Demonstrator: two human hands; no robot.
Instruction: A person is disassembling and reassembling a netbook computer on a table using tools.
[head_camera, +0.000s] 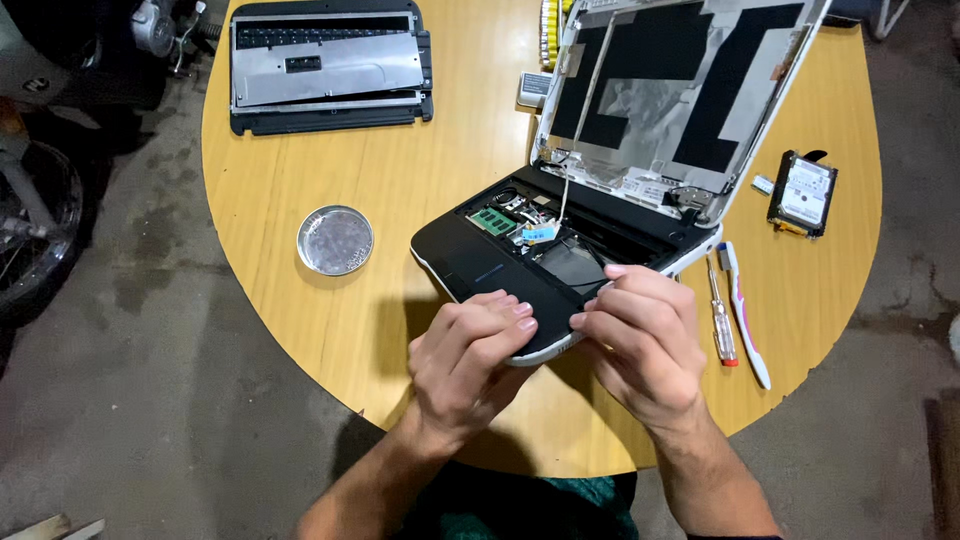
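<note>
Both hands pinch the near edge of the opened laptop (560, 260) at frame centre, left hand (470, 355) and right hand (640, 345) gripping its stiff, probably fragile plastic rim, best held at the edges.

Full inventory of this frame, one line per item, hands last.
table: 1, yellow wood, round, centre
laptop: 1, black base with white edge, opened up, keyboard off, mid-table
lid: 1, white frame, bare panel back, tilted up behind the base
keyboard: 1, black and silver, face down, far left of table
dish: 1, silver, round, left of laptop
hard drive: 1, black and silver, right edge of table
screwdriver: 1, clear handle with red tip, right of laptop
toothbrush: 1, white and pink, beside screwdriver
left hand: 1, on laptop's front edge
right hand: 1, on laptop's front right corner
</note>
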